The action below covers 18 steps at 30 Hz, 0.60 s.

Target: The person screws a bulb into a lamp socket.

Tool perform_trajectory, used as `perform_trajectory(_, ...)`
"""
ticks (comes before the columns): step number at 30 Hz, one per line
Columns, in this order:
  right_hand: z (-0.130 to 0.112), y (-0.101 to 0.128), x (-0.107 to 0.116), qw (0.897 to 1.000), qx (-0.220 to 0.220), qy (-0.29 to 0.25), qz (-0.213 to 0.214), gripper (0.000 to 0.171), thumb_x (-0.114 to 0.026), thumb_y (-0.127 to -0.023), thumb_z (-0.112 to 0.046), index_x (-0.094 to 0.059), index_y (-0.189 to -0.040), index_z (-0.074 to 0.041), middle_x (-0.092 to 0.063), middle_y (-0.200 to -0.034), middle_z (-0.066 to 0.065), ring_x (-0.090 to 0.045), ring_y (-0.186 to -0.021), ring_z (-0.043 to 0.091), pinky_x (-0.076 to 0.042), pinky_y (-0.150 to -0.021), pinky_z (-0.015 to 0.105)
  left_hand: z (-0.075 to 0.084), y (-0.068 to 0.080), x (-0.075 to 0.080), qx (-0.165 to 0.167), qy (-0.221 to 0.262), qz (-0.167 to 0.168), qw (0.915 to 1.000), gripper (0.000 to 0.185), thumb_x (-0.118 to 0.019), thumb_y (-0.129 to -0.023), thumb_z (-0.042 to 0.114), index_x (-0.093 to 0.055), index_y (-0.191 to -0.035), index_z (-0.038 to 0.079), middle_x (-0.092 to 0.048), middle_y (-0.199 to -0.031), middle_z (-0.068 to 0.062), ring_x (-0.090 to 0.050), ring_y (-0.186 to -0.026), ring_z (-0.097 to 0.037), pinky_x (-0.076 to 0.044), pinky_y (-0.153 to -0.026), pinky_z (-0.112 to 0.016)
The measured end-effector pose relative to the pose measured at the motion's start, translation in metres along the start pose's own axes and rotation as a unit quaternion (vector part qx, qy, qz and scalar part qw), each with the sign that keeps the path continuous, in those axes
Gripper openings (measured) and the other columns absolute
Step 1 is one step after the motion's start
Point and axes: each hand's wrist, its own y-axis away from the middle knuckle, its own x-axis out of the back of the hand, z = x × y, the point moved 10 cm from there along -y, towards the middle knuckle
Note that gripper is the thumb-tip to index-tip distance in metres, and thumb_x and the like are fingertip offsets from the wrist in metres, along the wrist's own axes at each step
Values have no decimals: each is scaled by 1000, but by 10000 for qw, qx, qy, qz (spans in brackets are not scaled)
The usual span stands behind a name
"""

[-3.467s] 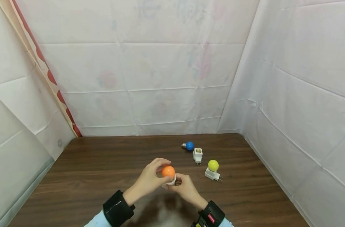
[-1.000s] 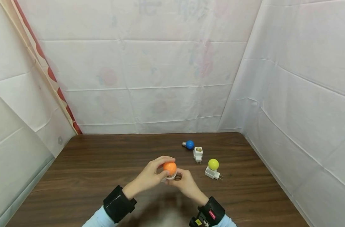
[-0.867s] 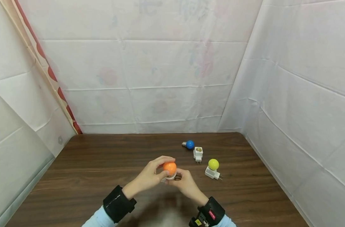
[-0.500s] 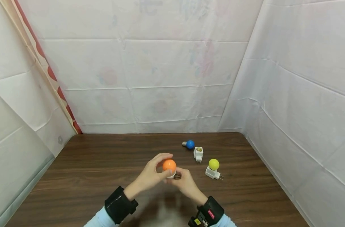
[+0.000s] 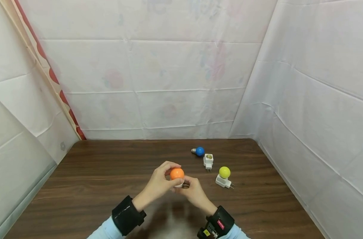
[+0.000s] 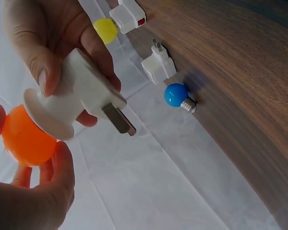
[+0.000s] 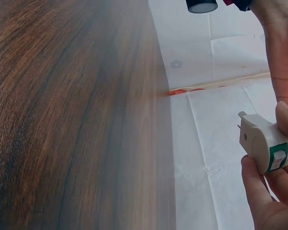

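Observation:
Above the middle of the brown table [image 5: 94, 179], my left hand [image 5: 170, 172] grips an orange bulb [image 5: 177, 173] with thumb and fingers curled round it. The bulb sits in a white plug-in socket [image 5: 179, 184], which my right hand [image 5: 186, 186] holds from below. In the left wrist view the orange bulb [image 6: 28, 139] meets the socket's round collar [image 6: 74, 103], whose metal prongs point away from it. The right wrist view shows the socket body [image 7: 266, 143] pinched between the fingers [image 7: 259, 191].
To the right on the table lie a blue bulb [image 5: 200, 151], an empty white socket [image 5: 208, 161] and a yellow bulb [image 5: 224, 172] seated in its own socket [image 5: 222, 182]. White sheeting walls the table on three sides.
My left fingers have shifted round the orange bulb while the right hand kept hold of the socket. Both hands have risen slightly. The things on the table have not moved.

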Motion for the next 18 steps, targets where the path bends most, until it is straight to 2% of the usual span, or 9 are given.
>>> perform_trajectory(4,-1,1,0,10000,13,43,-35,31,-69,-79,-4,-62,-107,4,-66,-102,18,-60,-83,2,-52,-72,19,0,0,-2,-156,112,-233,9995,37,-74,-77,23,-61,-111,15,-57,-108,1,-59,-97,-16,-50,-85,-26)
perform_trajectory(10,1,1,-1,9997,67,-98,-192,28,-68,-80,-5,-63,-105,4,-66,-100,18,-62,-82,3,-52,-72,19,2,-1,-5,-420,269,-758,9959,33,-69,-82,17,-59,-114,16,-58,-111,-1,-58,-100,-14,-48,-88,-25)
perform_trajectory(14,15,-1,-3,9995,61,-110,-299,28,-69,-80,-8,-63,-106,1,-67,-100,15,-62,-83,4,-52,-72,20,7,-1,-7,-707,388,-1100,9907,34,-67,-83,17,-58,-115,12,-58,-114,-7,-57,-100,-13,-48,-88,-25)
perform_trajectory(18,26,-3,-4,9992,15,-48,-392,30,-70,-80,-12,-64,-108,-3,-66,-103,12,-62,-86,5,-52,-73,21,7,1,-10,-732,605,-1450,9849,34,-64,-85,15,-56,-117,7,-57,-118,-13,-57,-99,-15,-48,-86,-24)
